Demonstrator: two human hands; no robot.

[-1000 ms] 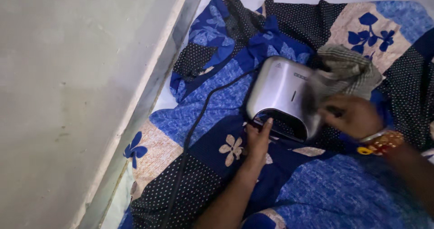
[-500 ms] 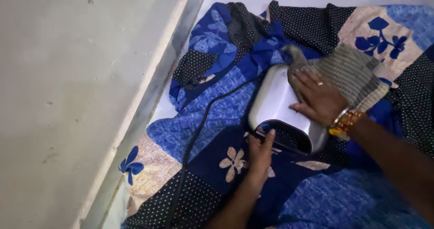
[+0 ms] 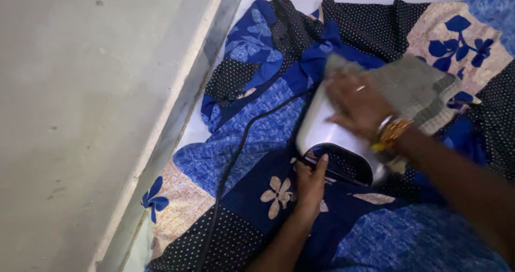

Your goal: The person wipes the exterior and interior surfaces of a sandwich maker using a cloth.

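Observation:
A silver and black sandwich-maker appliance [image 3: 327, 138] lies on a blue patchwork bedsheet [image 3: 257, 127]. My left hand [image 3: 309, 182] rests against its near black front edge, fingers on the handle. My right hand [image 3: 357, 103], with a ring and bangles at the wrist, presses a grey checked cloth [image 3: 413, 87] onto the far top of the silver lid. A black power cord [image 3: 236, 154] runs from the appliance toward the near left.
A pale grey wall or floor slab [image 3: 91, 116] with a raised edge [image 3: 182, 105] runs along the left of the bedsheet. The sheet is bunched into folds [image 3: 279, 30] beyond the appliance.
My right hand with the cloth has swept from the appliance's right side up across the lid to its far left end. My left hand has stayed at the front edge.

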